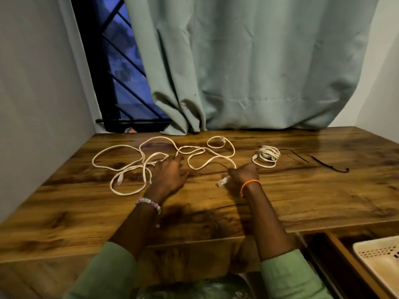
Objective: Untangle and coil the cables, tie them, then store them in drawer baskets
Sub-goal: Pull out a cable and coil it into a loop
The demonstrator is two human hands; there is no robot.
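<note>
Untangling the long white cable [151, 156] looks like the step in hand: it sprawls in loose, crossing loops over the middle of the tabletop [302, 190]. The right hand [243, 174] is curled round one strand close to its clear plug end [222, 182], while the left hand [168, 175] lies with fingers spread, flat on the loops. Best, I judge, to hold that plug end and feed the line out loop by loop, lifting crossings rather than tugging them tight. A coiled white cable [266, 156] sits to the right, apart, with a thin black tie [319, 161] beyond it. The basket [380, 255] waits in the open drawer [336, 251] at lower right. The curtain [248, 72] hem rests on the tabletop's far edge, clear of the work.
</note>
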